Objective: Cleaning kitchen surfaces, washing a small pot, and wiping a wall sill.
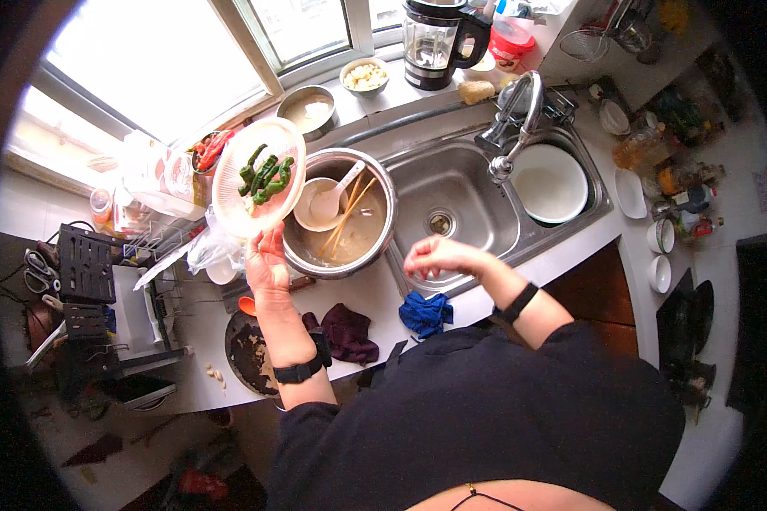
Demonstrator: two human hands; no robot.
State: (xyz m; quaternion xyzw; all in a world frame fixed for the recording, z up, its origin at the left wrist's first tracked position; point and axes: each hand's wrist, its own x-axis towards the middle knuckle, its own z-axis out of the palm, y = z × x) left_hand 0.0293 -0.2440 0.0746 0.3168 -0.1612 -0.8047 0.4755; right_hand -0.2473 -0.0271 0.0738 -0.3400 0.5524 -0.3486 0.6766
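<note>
My left hand [269, 262] is at the near rim of a pale pink plastic colander [230, 185], its fingers partly behind the rim; the colander is tilted and holds several green peppers [266, 179]. Just right of it stands a large steel pot [387, 236] of cloudy liquid, with a bowl [305, 207], a pale ladle [325, 203] and wooden chopsticks [336, 233] inside. Over the near left edge of the steel sink [460, 185], my right hand [440, 255] hovers with its fingers curled; nothing shows in it.
A chrome faucet [518, 131] arches over the sink, with a white basin [550, 185] on its right side. A blue cloth [426, 314] and a dark purple cloth [348, 335] lie along the front edge. On the sill stand a blender [431, 48] and a bowl of pale pieces [365, 76].
</note>
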